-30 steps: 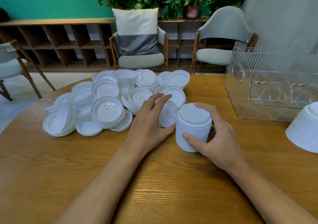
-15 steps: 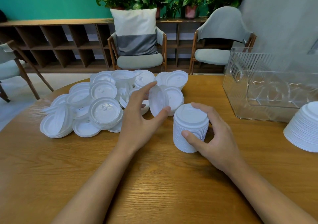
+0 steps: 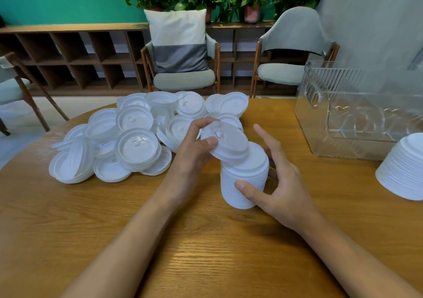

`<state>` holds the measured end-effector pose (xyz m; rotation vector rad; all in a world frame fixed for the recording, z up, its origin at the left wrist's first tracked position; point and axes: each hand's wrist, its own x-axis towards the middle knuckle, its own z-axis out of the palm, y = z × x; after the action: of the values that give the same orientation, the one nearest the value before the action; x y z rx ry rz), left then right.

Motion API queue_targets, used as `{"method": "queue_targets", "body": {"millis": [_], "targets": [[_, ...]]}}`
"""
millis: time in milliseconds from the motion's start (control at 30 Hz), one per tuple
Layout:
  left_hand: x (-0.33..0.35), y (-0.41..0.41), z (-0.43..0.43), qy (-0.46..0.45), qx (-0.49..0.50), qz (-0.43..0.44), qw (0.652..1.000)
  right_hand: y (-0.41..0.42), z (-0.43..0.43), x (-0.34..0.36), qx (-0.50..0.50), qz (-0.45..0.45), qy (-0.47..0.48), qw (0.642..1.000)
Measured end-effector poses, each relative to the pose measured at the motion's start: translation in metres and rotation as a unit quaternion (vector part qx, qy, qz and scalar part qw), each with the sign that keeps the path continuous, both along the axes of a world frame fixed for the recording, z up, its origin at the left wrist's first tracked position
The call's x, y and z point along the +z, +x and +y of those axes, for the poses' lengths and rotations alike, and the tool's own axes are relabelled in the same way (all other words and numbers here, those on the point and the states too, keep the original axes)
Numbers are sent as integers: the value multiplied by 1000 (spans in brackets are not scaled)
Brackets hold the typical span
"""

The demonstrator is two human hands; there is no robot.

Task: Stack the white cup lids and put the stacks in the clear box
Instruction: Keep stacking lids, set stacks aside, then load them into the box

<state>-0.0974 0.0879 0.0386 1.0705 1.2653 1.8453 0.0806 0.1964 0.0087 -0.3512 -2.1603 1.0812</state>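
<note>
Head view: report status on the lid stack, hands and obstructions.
Left hand pinches one round white plastic lid, tilted over the tall white lid stack. Right hand cups that stack. Clear plastic box open, nothing between.

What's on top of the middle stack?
A tilted lid, pinched by the left hand, overlaps the top of the stack. It covers the top's left part, so contact there cannot be seen.
</note>
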Motion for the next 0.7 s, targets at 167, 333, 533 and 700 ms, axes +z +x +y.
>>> {"method": "queue_targets", "body": {"millis": [167,333,533,700], "targets": [[-7,2,3,-30,-37,10,999,0,0,-2,2,6,16,1000],[-8,-3,1,-45,-43,16,998,0,1,-4,3,4,20,1000],[-8,4,1,-81,3,110,991,-1,1,-4,-4,1,20,1000],[-6,15,-5,-81,113,245,960,-1,0,-3,-4,16,15,1000]]}}
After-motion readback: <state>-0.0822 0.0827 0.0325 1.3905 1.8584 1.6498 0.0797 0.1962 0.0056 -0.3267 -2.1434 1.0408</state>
